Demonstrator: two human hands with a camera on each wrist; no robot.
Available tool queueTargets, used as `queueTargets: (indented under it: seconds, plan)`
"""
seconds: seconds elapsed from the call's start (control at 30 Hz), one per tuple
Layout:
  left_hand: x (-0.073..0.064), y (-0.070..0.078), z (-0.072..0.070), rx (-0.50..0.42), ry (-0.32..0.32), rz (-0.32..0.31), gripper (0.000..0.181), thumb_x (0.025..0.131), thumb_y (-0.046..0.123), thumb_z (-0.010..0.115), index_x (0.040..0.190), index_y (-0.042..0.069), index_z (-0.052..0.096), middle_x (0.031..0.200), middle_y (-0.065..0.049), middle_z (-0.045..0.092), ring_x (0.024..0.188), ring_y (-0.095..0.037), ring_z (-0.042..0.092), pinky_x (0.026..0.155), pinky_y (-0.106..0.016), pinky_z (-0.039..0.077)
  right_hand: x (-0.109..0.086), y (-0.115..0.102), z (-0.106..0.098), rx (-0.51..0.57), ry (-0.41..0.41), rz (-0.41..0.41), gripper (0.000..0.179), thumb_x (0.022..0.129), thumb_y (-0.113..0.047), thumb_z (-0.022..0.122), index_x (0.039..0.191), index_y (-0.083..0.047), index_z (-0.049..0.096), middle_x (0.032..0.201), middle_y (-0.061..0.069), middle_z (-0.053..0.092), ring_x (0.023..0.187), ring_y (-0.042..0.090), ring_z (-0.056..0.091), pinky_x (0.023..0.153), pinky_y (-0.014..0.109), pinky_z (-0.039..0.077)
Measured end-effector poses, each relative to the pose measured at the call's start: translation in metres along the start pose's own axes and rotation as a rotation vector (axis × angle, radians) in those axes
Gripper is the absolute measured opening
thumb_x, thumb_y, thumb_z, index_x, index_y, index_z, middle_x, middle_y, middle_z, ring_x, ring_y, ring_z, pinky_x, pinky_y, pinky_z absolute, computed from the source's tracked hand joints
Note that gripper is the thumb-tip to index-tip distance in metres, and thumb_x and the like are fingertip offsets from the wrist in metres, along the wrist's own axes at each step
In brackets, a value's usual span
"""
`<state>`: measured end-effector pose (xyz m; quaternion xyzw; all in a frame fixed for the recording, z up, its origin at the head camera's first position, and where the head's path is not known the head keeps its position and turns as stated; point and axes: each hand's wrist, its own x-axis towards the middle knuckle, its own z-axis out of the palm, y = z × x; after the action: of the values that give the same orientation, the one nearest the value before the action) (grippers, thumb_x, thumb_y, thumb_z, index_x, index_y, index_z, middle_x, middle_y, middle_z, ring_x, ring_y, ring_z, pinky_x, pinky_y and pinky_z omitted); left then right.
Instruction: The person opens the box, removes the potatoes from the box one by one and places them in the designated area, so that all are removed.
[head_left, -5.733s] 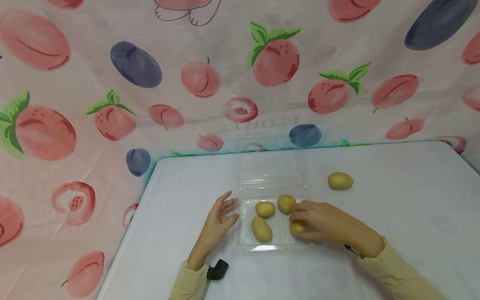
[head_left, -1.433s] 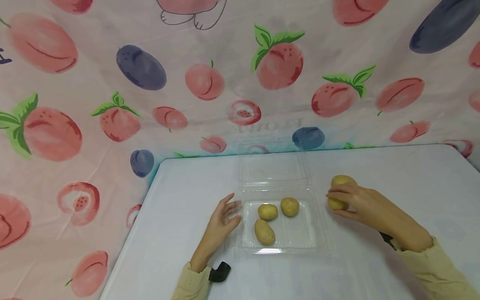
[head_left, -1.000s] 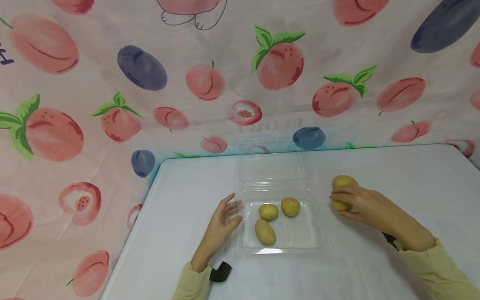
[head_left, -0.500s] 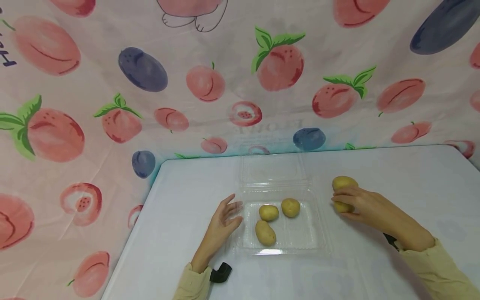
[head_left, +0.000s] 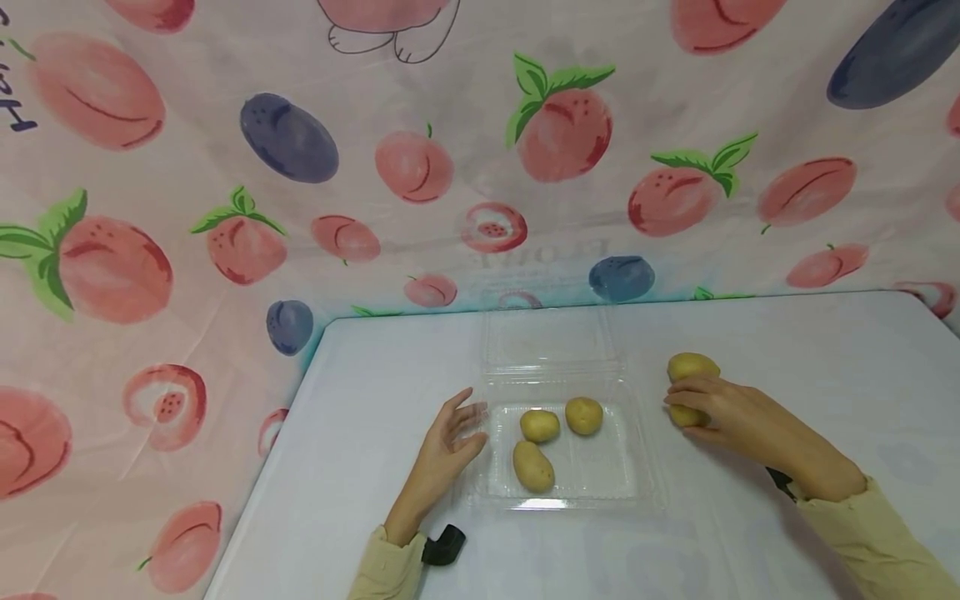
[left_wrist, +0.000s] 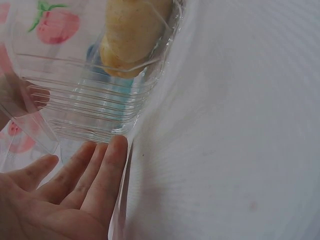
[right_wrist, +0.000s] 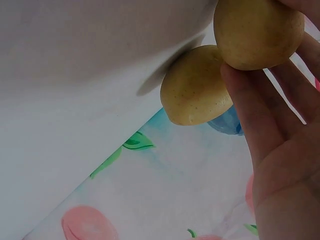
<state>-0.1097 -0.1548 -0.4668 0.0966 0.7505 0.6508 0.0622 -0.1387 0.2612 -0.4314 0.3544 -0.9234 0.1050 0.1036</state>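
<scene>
A clear plastic clamshell container lies on the table with its lid folded back. Inside, toward the left, are three potatoes: one at the front, one behind it, one at the back middle. Right of the container, my right hand grips a potato between thumb and fingers. Just behind it another potato lies on the table, partly covered by my fingers. My left hand stays at the container's left edge, fingers relaxed, fingertips at its wall.
The white table meets a fruit-printed cloth backdrop behind and at left. A black wrist-camera mount sits by the left cuff. The lid reaches almost to the table's back edge.
From inside the container's right side, my right hand has carried a potato out to the right, beside the loose one. Over the last second both hands stay nearly still.
</scene>
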Motion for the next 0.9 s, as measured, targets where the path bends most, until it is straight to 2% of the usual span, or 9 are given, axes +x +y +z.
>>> queueTargets:
  seconds: [0.17,0.4,0.77,0.9]
  plan:
    - [0.0002,0.0005,0.0006,-0.005,-0.002,-0.004,0.069,0.094,0.005,0.065,0.154,0.008,0.03,0.145,-0.018,0.051,0.136,-0.034,0.046,0.104,-0.029,0.047,-0.0007,0.0016,0.0017,-0.006,0.001,-0.005,0.039,0.068,-0.013,0.089,0.104,-0.01,0.074,0.113,0.009,0.067,0.103,0.026,0.064,0.071,0.042,0.058]
    - [0.0008,-0.0004,0.0008,-0.004,-0.001,0.002,0.069,0.094,0.004,0.065,0.154,0.007,0.03,0.144,-0.019,0.051,0.135,-0.035,0.047,0.103,-0.028,0.047,-0.0022,0.0047,0.0036,-0.026,0.045,-0.026,0.041,0.064,-0.01,0.091,0.102,-0.01,0.074,0.11,0.009,0.067,0.101,0.026,0.064,0.072,0.042,0.058]
    - [-0.0001,0.0019,0.0013,0.016,0.005,-0.009,0.069,0.094,0.005,0.065,0.154,0.006,0.03,0.144,-0.019,0.051,0.136,-0.035,0.047,0.104,-0.032,0.047,-0.0027,0.0036,0.0025,0.006,0.01,0.026,0.038,0.068,-0.01,0.089,0.103,-0.008,0.073,0.112,0.011,0.066,0.103,0.029,0.064,0.074,0.045,0.058]
    - [0.0002,0.0026,0.001,0.033,0.01,-0.018,0.069,0.094,0.005,0.065,0.154,0.006,0.03,0.143,-0.018,0.052,0.136,-0.034,0.047,0.105,-0.034,0.047,-0.0029,0.0044,0.0042,0.008,0.045,0.007,0.04,0.065,-0.009,0.091,0.102,-0.008,0.073,0.11,0.011,0.066,0.101,0.029,0.064,0.076,0.046,0.058]
